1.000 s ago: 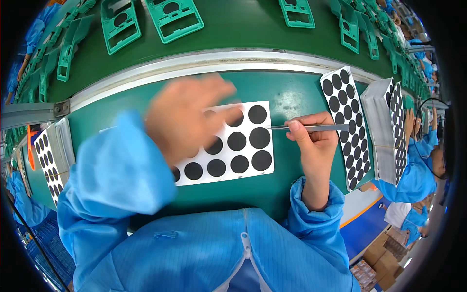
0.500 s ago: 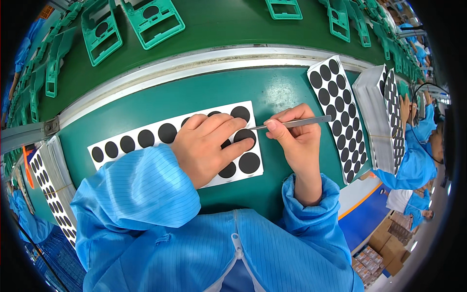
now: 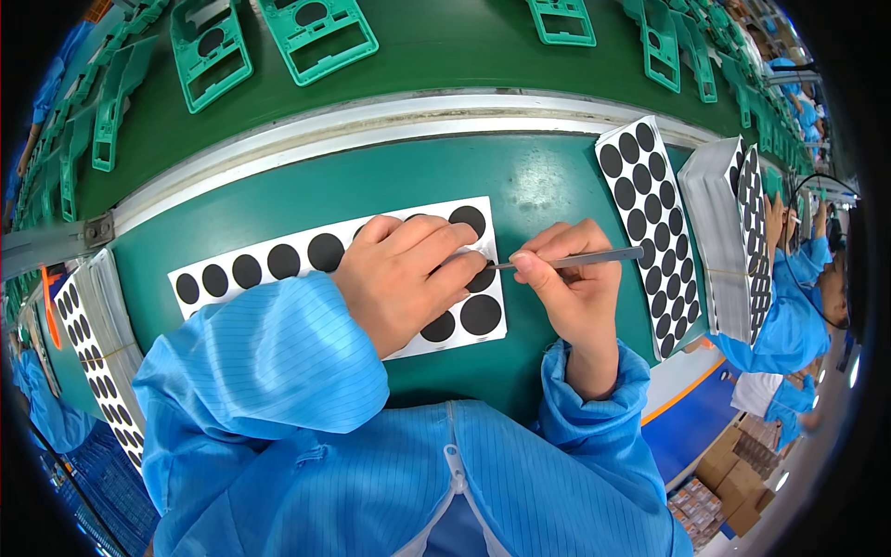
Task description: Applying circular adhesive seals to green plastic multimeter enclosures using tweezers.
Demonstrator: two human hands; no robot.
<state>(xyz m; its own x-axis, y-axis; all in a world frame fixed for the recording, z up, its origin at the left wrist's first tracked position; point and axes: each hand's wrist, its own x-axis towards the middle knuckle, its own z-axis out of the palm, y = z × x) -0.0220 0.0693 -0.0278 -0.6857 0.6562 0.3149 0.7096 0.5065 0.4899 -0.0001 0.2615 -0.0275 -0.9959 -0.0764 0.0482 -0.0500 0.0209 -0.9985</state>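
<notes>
A white sheet of round black stickers (image 3: 247, 271) lies at a slant on the green bench in front of me. My left hand (image 3: 399, 278) rests on its right part, fingers bent and slightly apart, hiding several stickers. Its thumb and forefinger are beside a sticker at the right edge. Between thumb and fingers my right hand (image 3: 577, 278) pinches metal tweezers (image 3: 599, 257). The tweezers' tip points left and meets that sticker's edge, close to my left fingertips. Whether the tip has lifted the sticker I cannot tell.
More sticker sheets (image 3: 652, 237) lie at the right, beside a thick stack of sheets (image 3: 724, 246). Another banded stack (image 3: 107, 343) stands at the left. Beyond the metal rail (image 3: 371, 133), a green conveyor (image 3: 445, 56) carries green plastic housings (image 3: 320, 37). Other people in blue work at the right.
The tweezers' tip and right hand have moved slightly down and right. My left thumb and forefinger have drawn closer together at the sticker. Housings on the conveyor appear shifted right.
</notes>
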